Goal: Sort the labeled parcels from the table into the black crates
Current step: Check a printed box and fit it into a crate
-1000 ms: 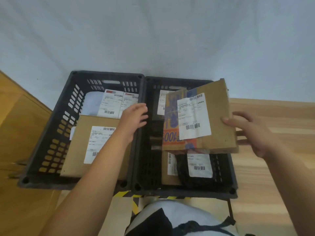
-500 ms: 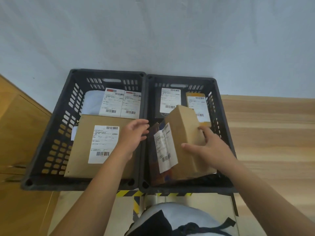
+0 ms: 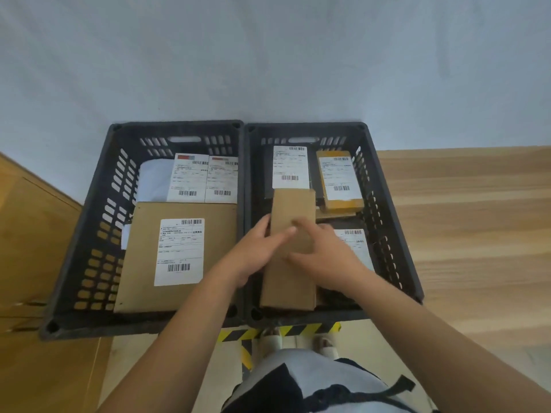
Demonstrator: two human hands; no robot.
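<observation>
Two black crates stand side by side, the left crate (image 3: 179,126) and the right crate (image 3: 307,126). A plain brown cardboard parcel (image 3: 293,207) lies in the left half of the right crate, no label showing. My left hand (image 3: 253,254) grips its left edge, thumb across the top. My right hand (image 3: 328,257) holds it from the right, fingers over its top face. Behind it lie a black labelled parcel (image 3: 290,166) and a yellow labelled parcel (image 3: 340,180). The left crate holds a large flat brown parcel (image 3: 179,251) and white labelled parcels (image 3: 190,177).
Another labelled parcel (image 3: 354,236) lies partly under my right hand. The wooden table (image 3: 477,219) stretches to the right of the crates, and a wooden surface (image 3: 29,234) sits on the left. Yellow-black floor tape (image 3: 238,335) runs below the crates, by my feet.
My right hand carried the brown parcel from above the right crate down into it, turning its label out of sight. My left hand left the crates' shared rim and took the parcel's left edge.
</observation>
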